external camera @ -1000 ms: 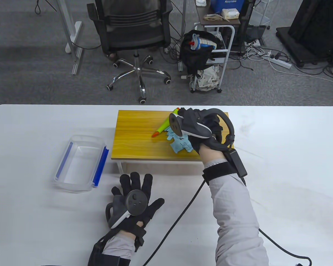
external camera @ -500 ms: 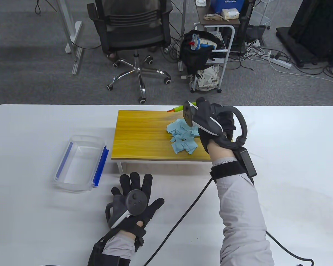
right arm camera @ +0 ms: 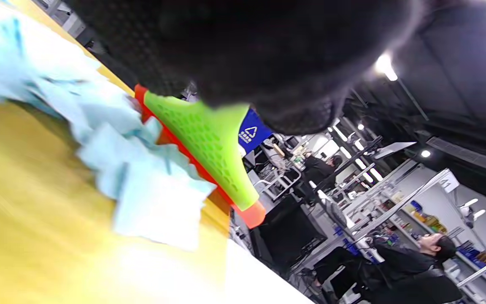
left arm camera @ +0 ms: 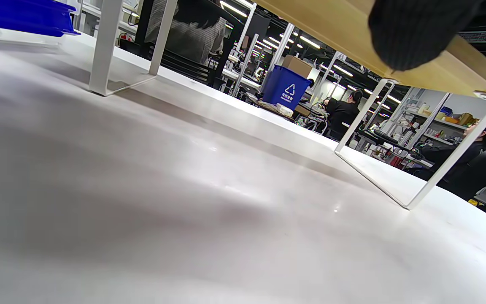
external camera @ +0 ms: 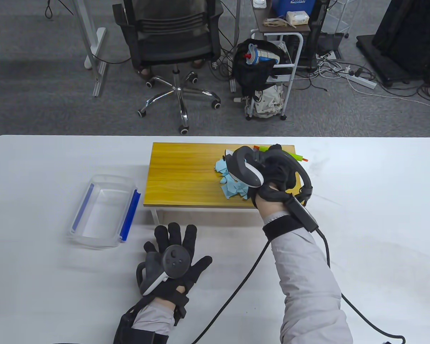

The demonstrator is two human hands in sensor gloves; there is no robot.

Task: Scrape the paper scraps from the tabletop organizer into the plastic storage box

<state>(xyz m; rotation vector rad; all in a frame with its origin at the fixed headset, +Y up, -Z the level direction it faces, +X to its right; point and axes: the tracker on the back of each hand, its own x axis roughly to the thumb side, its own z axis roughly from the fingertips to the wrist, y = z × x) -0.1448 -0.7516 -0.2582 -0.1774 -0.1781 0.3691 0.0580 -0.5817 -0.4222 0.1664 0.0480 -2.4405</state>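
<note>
A wooden tabletop organizer point(external camera: 182, 175) stands on the white table. A pile of light blue paper scraps point(external camera: 231, 184) lies on its right part, and shows in the right wrist view point(right arm camera: 141, 177). My right hand point(external camera: 277, 168) grips a green scraper with an orange edge point(external camera: 296, 156), also in the right wrist view point(right arm camera: 209, 139), its edge set down just right of the scraps. A clear plastic storage box with blue clips point(external camera: 104, 211) stands left of the organizer. My left hand point(external camera: 173, 258) rests flat on the table, fingers spread, holding nothing.
The organizer's white wire legs point(left arm camera: 411, 164) stand on the table in front of my left hand. An office chair point(external camera: 172, 46) and a cart point(external camera: 272, 71) stand on the floor beyond the table's far edge. A cable point(external camera: 236, 283) trails from my right wrist.
My right hand swung the scraper from left of the scraps, up over the organizer's far edge, and down to the right side of the pile. My left hand has not moved.
</note>
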